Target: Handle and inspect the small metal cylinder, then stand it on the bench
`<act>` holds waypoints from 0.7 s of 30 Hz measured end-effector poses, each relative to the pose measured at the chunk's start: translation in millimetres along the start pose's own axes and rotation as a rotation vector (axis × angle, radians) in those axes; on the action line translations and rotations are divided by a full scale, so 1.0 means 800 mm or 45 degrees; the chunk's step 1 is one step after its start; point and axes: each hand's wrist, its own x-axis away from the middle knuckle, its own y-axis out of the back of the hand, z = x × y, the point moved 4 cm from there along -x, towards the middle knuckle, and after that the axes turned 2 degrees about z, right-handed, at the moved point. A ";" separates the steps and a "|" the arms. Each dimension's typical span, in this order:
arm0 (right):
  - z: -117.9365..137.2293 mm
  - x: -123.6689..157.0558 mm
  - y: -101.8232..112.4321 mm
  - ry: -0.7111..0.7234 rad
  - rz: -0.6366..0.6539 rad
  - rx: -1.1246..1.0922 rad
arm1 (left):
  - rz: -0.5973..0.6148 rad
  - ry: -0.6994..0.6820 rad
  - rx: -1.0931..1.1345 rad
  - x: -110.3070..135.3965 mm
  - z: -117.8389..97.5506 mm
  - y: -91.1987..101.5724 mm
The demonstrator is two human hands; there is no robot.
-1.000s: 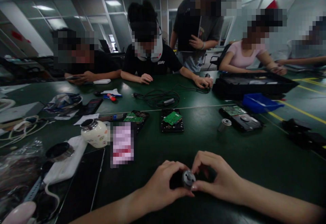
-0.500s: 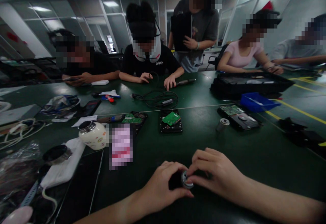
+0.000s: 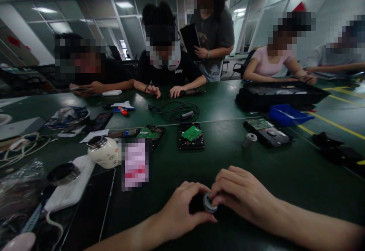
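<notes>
A small round grey metal cylinder (image 3: 210, 206) stands or is held near the front of the green table, its top face turned up toward me. My left hand (image 3: 185, 209) curls round it from the left, with thumb and forefinger at its sides. From the right, my right hand (image 3: 239, 190) reaches over it, its thumb and forefinger pinched at the top face. Whatever the pinch holds is hidden by the fingers. Beyond my right hand stands a similar silver cylinder (image 3: 250, 140). A hard drive (image 3: 185, 144) with a loose green circuit board (image 3: 192, 132) lies straight ahead.
To the left are a cream jar (image 3: 104, 154), a pink packet (image 3: 135, 163), a dark tablet (image 3: 88, 205) and a white box. Another hard drive (image 3: 269, 131), a blue bin (image 3: 289, 115) and a black tray (image 3: 281, 93) sit at right. Several people are across the table.
My right fingertips have shifted slightly at the cylinder's top; my left hand keeps its place. Across the table, a co-worker's hand has moved left along a pen-like tool, and the standing person has moved left.
</notes>
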 end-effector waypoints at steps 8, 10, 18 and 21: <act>-0.086 0.038 0.035 -0.238 -0.180 0.318 | 0.026 -0.011 0.009 -0.002 -0.003 0.002; -0.112 0.052 0.022 -0.252 -0.141 0.410 | 0.028 -0.001 0.016 -0.002 -0.003 0.002; -0.142 0.070 -0.005 -0.415 -0.033 0.331 | 0.022 -0.009 0.015 -0.001 -0.003 0.001; -0.143 0.070 -0.003 -0.442 -0.062 0.276 | 0.030 -0.002 0.011 -0.002 -0.002 0.001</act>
